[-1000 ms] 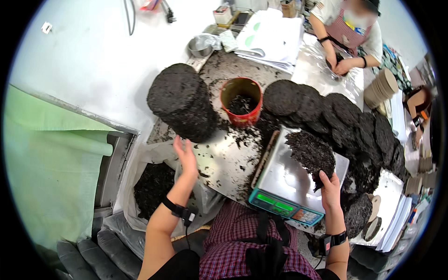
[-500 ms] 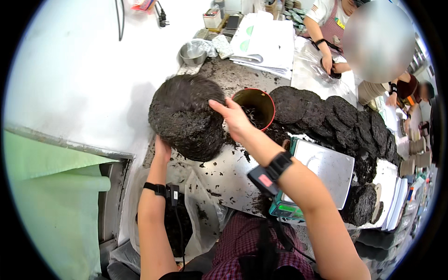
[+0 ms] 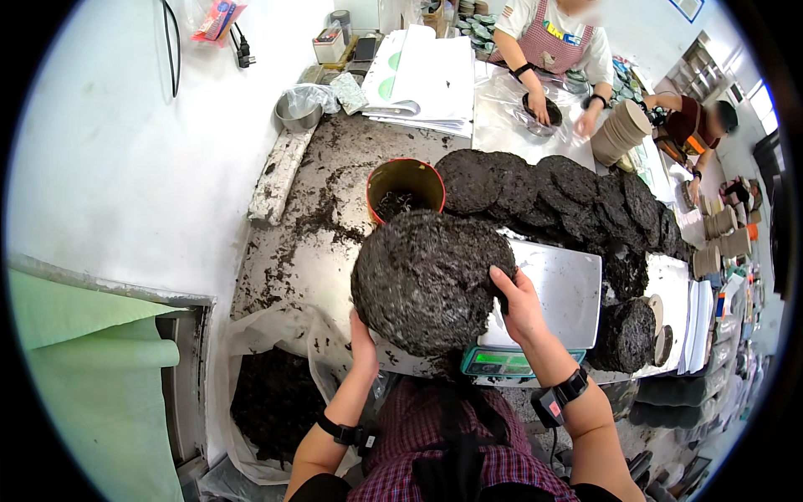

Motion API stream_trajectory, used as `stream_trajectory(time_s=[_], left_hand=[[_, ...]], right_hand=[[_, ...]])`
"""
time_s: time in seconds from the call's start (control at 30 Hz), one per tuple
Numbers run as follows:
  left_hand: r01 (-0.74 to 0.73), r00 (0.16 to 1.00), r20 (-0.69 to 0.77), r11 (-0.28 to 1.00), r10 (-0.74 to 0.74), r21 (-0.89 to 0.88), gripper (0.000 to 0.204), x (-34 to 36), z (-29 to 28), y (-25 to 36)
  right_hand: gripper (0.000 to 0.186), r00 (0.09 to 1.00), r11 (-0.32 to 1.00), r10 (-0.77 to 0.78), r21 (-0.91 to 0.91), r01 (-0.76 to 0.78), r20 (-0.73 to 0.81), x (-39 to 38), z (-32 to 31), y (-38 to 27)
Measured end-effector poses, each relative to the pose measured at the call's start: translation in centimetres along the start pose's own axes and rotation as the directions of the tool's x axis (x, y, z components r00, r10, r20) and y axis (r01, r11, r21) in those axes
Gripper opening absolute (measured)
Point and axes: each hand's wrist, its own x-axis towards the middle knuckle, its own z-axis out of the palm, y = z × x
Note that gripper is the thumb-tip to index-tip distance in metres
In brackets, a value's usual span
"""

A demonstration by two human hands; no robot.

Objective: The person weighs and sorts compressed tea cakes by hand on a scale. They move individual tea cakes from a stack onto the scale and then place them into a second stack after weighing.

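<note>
A thick, round, dark mass of pressed leaves point(image 3: 427, 280), which looks like a tea cake or several stacked, is held up over the table in front of me. My left hand point(image 3: 363, 345) supports its lower left edge, its fingers partly hidden underneath. On the right edge, my right hand point(image 3: 525, 309) grips with the thumb on top. Just behind the tea cake stands a red-rimmed round container point(image 3: 406, 186) with dark scraps inside. A digital scale point(image 3: 556, 289) with a metal plate and green display lies partly beneath the tea cake and my right hand.
Overlapping dark tea cakes point(image 3: 569, 188) line the table beyond the scale. A plastic bag point(image 3: 322, 322) of loose dark leaves point(image 3: 276, 410) sits at lower left. Papers point(image 3: 427, 75) and a metal bowl point(image 3: 297, 113) are at the back. A co-worker's hands point(image 3: 539, 105) handle a dark disc across the table.
Both hands have carried the tea cake from the left over to the right, toward the scale, and its broad face now shows more. The view has shifted too.
</note>
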Motion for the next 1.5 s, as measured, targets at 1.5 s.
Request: stream_trajectory(time_s=[1.5], left_hand=[[-0.661, 0.749, 0.506, 0.535, 0.428, 0.526, 0.068, -13.3, 28.7, 7.6]], right_hand=[[0.032, 0.970, 0.962, -0.171, 0.182, 0.202, -0.175, -8.9, -35.6, -11.2]])
